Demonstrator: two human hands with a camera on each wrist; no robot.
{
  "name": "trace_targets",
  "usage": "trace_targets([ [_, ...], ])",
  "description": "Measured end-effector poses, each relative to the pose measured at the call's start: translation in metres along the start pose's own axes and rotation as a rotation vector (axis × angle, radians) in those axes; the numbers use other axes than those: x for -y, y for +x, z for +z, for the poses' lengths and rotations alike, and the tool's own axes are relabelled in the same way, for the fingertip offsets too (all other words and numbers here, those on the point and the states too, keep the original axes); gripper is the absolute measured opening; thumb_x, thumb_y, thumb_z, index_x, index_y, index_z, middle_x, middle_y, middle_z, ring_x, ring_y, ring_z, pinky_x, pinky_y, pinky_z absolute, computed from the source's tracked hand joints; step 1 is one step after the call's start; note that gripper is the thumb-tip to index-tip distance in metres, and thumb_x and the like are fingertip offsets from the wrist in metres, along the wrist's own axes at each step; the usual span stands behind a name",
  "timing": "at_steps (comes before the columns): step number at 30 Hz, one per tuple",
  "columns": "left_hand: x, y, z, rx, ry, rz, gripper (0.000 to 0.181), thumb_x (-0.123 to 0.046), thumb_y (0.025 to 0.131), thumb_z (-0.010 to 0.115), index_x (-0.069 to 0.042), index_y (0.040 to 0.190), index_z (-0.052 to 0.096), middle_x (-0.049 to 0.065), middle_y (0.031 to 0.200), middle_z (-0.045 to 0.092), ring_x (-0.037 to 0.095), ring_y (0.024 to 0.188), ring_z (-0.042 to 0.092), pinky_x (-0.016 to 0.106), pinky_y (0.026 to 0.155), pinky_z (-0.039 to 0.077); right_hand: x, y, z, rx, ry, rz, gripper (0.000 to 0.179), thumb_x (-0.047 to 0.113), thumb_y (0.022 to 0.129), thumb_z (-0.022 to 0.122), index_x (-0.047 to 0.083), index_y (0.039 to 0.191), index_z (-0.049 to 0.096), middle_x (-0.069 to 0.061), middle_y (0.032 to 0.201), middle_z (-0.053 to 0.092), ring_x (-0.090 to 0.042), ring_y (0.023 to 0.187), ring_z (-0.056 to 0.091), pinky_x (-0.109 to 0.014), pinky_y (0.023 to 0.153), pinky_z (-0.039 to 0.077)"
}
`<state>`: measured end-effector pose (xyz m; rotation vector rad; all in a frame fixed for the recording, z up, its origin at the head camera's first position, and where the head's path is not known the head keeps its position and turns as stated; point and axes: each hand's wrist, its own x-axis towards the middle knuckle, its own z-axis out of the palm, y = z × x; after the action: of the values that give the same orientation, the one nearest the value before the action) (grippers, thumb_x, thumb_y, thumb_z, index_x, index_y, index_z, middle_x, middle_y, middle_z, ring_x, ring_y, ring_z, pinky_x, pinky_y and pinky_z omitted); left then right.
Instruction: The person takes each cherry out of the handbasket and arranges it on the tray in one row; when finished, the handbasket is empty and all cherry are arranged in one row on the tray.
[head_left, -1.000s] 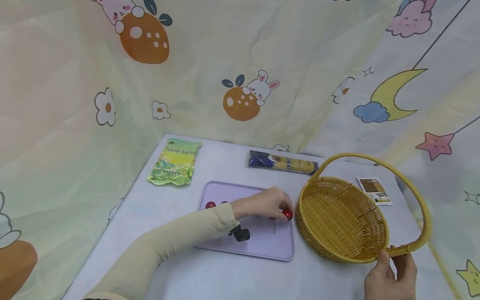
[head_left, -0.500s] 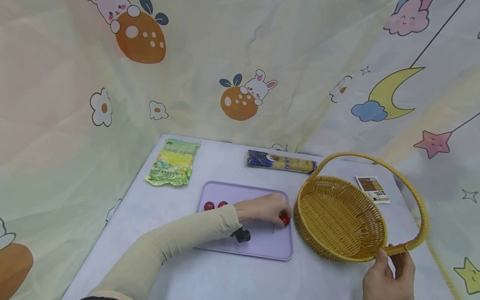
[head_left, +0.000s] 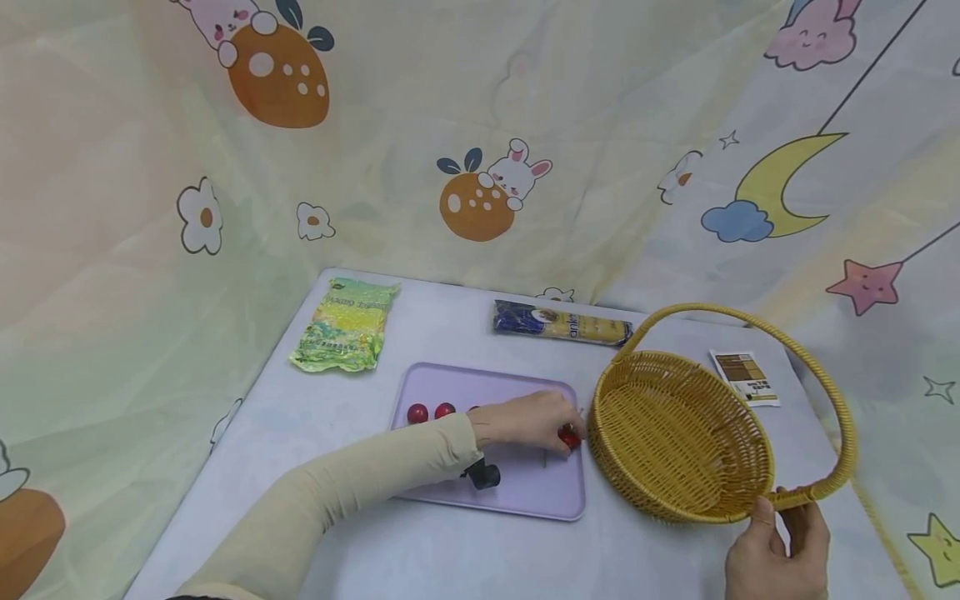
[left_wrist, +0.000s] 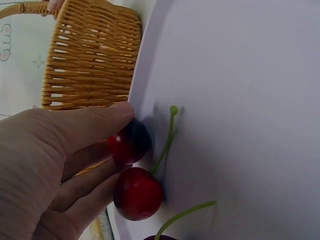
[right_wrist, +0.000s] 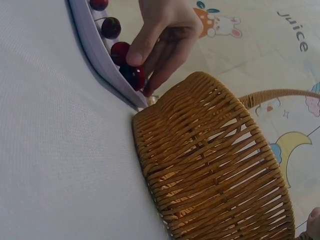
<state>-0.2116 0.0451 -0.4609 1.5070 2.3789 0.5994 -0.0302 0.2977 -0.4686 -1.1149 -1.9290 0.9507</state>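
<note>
At the right end of the lilac tray (head_left: 517, 496), my left hand (head_left: 528, 421) pinches a dark red cherry (head_left: 570, 437) between thumb and fingers. In the left wrist view that cherry (left_wrist: 131, 142) sits beside the tray's edge, and a second cherry (left_wrist: 138, 194) with a green stem lies right beside it. More red cherries (head_left: 417, 413) rest on the tray's left part; my forearm hides some of the tray. My right hand (head_left: 780, 550) grips the wicker basket (head_left: 682, 442) at the near base of its handle. The basket tilts, and nothing shows inside it.
A green and yellow packet (head_left: 347, 325) lies at the back left of the white table (head_left: 420, 550). A long blue and yellow noodle pack (head_left: 562, 323) is at the back. Behind the basket lies a small brown and white sachet (head_left: 745, 377). Patterned cloth hangs behind.
My left hand has lowered slightly with the cherry at the tray's right edge. More of the cherries on the left now show. The right hand and basket hold still.
</note>
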Motion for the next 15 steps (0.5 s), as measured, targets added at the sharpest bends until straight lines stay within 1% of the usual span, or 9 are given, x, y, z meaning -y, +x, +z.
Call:
trace_targets([
  [4, 0.001, -0.001, -0.001, -0.006, -0.015, -0.012, 0.034, -0.021, 0.087, 0.086, -0.016, 0.12, 0.079, -0.005, 0.105, 0.078, 0.002, 0.092, 0.065, 0.011, 0.083, 0.049, 0.0, 0.001, 0.0, 0.001, 0.0, 0.016, 0.051, 0.038, 0.106, 0.055, 0.037, 0.156, 0.043, -0.002, 0.155, 0.054, -0.005, 0.143, 0.05, -0.028, 0.116, 0.043],
  [8, 0.002, -0.001, -0.003, -0.009, -0.006, -0.015, 0.035, -0.021, 0.087, 0.086, -0.014, 0.121, 0.079, -0.003, 0.11, 0.079, 0.006, 0.099, 0.069, 0.012, 0.089, 0.051, 0.0, 0.002, 0.0, -0.003, 0.01, 0.017, 0.052, 0.04, 0.105, 0.056, 0.037, 0.156, 0.044, -0.002, 0.155, 0.055, -0.001, 0.139, 0.049, -0.029, 0.117, 0.042],
  [10, 0.001, -0.002, -0.005, -0.01, -0.001, -0.027, 0.036, -0.022, 0.088, 0.086, -0.014, 0.121, 0.078, -0.002, 0.112, 0.079, 0.007, 0.102, 0.07, 0.014, 0.092, 0.051, 0.0, 0.002, 0.0, 0.0, 0.007, 0.016, 0.053, 0.04, 0.105, 0.056, 0.036, 0.157, 0.043, -0.003, 0.156, 0.054, -0.001, 0.14, 0.049, -0.029, 0.117, 0.042],
  [13, 0.0, -0.005, -0.01, -0.02, -0.012, -0.042, 0.036, -0.022, 0.088, 0.085, -0.014, 0.122, 0.078, -0.002, 0.115, 0.078, 0.008, 0.105, 0.071, 0.015, 0.094, 0.052, 0.0, 0.003, 0.0, 0.009, -0.003, 0.03, 0.052, 0.038, 0.107, 0.054, 0.036, 0.158, 0.042, -0.003, 0.157, 0.053, -0.004, 0.143, 0.048, -0.029, 0.117, 0.042],
  [15, -0.001, -0.01, -0.015, -0.035, -0.023, -0.048, 0.036, -0.024, 0.089, 0.084, -0.014, 0.123, 0.077, -0.001, 0.117, 0.078, 0.009, 0.106, 0.071, 0.016, 0.093, 0.053, -0.001, 0.004, 0.0, 0.012, -0.006, 0.033, 0.052, 0.036, 0.107, 0.053, 0.036, 0.158, 0.041, -0.003, 0.157, 0.053, -0.005, 0.144, 0.048, -0.029, 0.117, 0.042],
])
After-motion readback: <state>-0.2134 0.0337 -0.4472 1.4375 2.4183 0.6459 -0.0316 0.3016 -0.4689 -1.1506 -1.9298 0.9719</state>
